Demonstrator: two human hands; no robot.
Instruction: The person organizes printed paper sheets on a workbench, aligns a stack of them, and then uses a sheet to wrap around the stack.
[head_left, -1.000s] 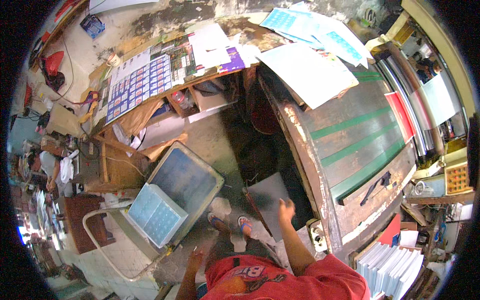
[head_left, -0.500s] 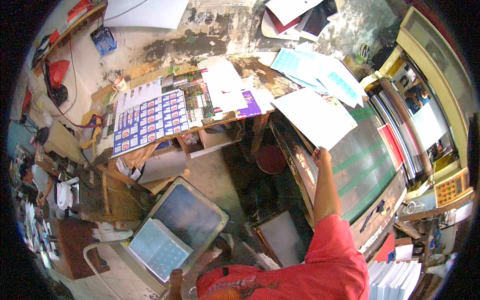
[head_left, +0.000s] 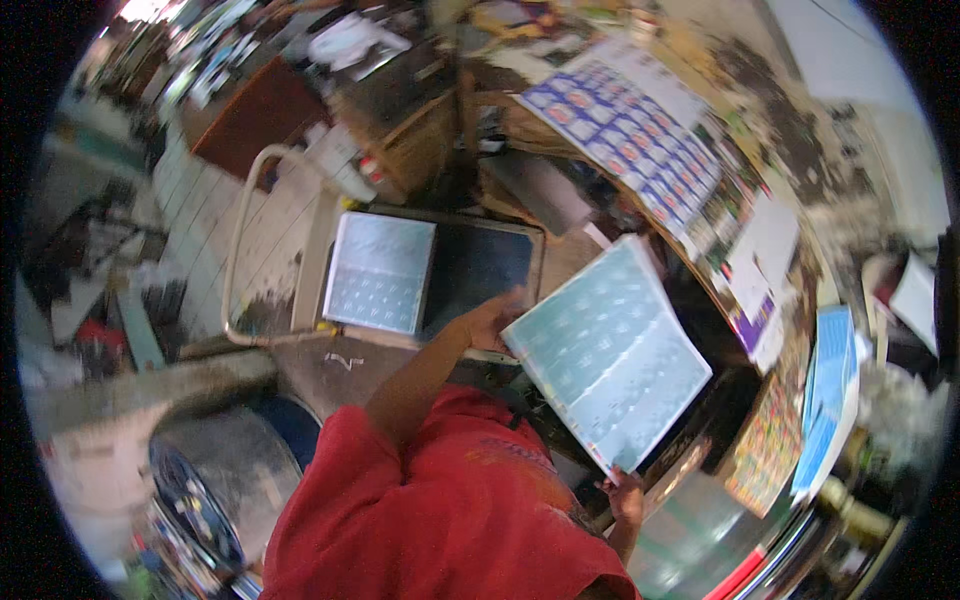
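The pale blue-green printed sheet (head_left: 610,350) is up in the air in front of the person's red shirt (head_left: 450,500), tilted so its corners point up, down and to either side; whether it is one sheet or several, I can't tell. The right hand (head_left: 626,496) pinches the bottom corner, thumb over the printed face and fingers tucked in close. At the left corner, the left hand (head_left: 490,318) meets the edge with fingers partly extended; blur keeps me from telling whether they close on it.

To the left is the cart, its dark bed (head_left: 480,275) showing between the held sheet and a squared stack of similar sheets (head_left: 380,270), which sits toward the handle end. The bent tube handle (head_left: 236,240) bounds that side, with tiled floor (head_left: 190,230) stretching beyond.

On the other side room is tighter: the sheet's right corner comes near the front edge of the wooden table (head_left: 560,143), on which a blue-and-white printed sheet (head_left: 625,130) lies close to the lip. Below right, the green-striped worktop (head_left: 690,540) lies just beside the right hand, with a multicoloured sheet (head_left: 768,440) and bright blue sheets (head_left: 830,385) farther out.
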